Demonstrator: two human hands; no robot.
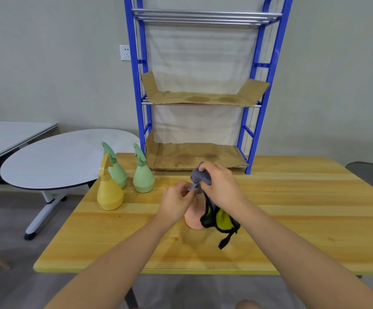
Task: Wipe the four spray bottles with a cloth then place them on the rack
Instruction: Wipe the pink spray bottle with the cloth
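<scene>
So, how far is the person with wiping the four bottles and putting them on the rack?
Early. No bottle stands on the rack yet. In hand: the left hand holds the pink bottle while the right hand rubs its top with the cloth. The yellow bottle and two green bottles wait on the table.

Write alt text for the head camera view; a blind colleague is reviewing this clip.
A person's right hand rubs a grey cloth over the top of a pink spray bottle that the left hand steadies on a wooden table. One yellow bottle and two green bottles wait left of a blue rack.
</scene>
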